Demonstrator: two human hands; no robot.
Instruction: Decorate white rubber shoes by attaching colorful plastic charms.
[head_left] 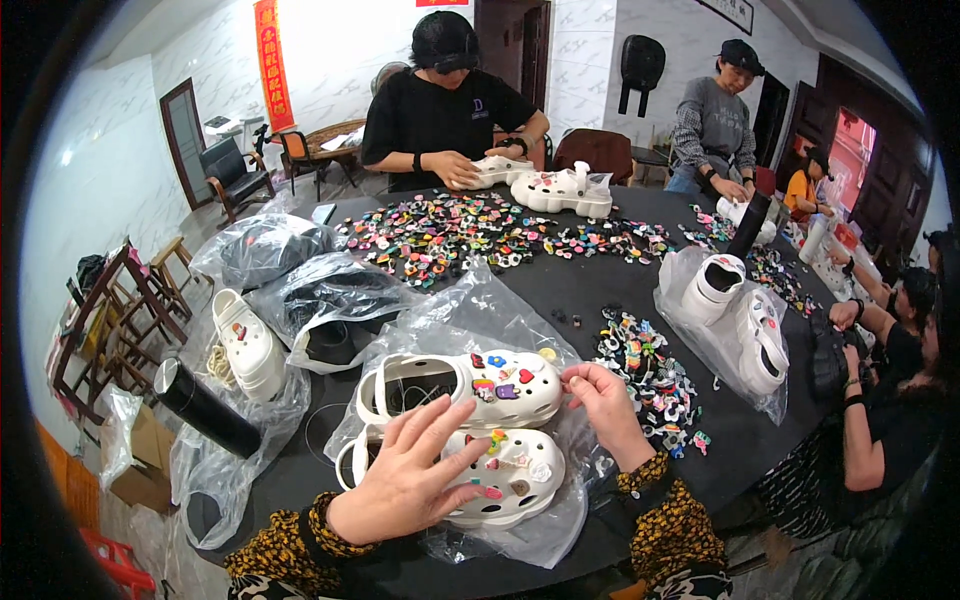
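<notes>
Two white clogs lie side by side on a clear plastic bag (480, 300) in front of me, toes to the right. The farther clog (541, 397) carries several colourful shoe charms, among them a red heart and a purple one. More charms sit on the nearer clog (540, 492), including a white rose and an ice-cream shape. Over the nearer clog's heel side, my left hand (405, 480) is open with its fingers spread, covering part of it. At the farther clog's toe, my right hand (608, 408) pinches thumb and fingers together; whatever they hold is hidden.
A heap of loose charms (640, 365) lies right of the clogs; a larger spread (430, 240) covers the far table. On the left are a black bottle (207, 408) and a bagged white clog (250, 345). Bagged clogs (760, 340) stand right. Co-workers handle shoes across the table.
</notes>
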